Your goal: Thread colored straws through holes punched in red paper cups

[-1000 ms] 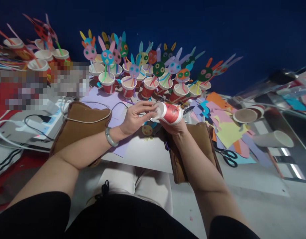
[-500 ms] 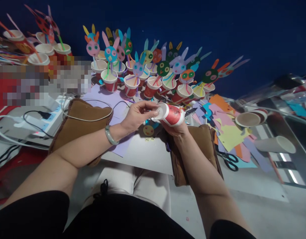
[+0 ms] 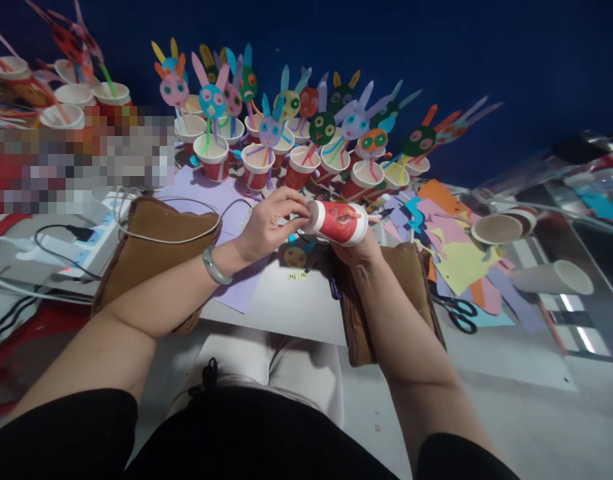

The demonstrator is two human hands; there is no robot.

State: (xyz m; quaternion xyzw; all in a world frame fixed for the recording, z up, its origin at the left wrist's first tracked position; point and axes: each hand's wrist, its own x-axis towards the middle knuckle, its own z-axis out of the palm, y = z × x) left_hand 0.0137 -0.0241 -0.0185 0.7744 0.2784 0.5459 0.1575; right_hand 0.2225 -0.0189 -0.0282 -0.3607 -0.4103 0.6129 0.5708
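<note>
My right hand (image 3: 355, 252) holds a red and white paper cup (image 3: 339, 222) on its side from below, over a small white table (image 3: 281, 307). The fingertips of my left hand (image 3: 269, 225) press against the cup's left end, where its base faces. A small yellow paper face (image 3: 294, 257) lies on the table just under the cup. Both forearms rest on brown cushions (image 3: 159, 240) at the table's sides. Whether anything small is pinched in my left fingers is hidden.
Several red cups with paper bunny faces on sticks (image 3: 266, 140) stand in rows behind the cup. Coloured paper scraps (image 3: 451, 247), black scissors (image 3: 459, 313) and loose cups (image 3: 551, 279) lie to the right. A power strip and white cables (image 3: 61, 247) lie to the left.
The cup has turned more level in my right hand, and my left fingers have closed in onto its left end. The view has shifted slightly.
</note>
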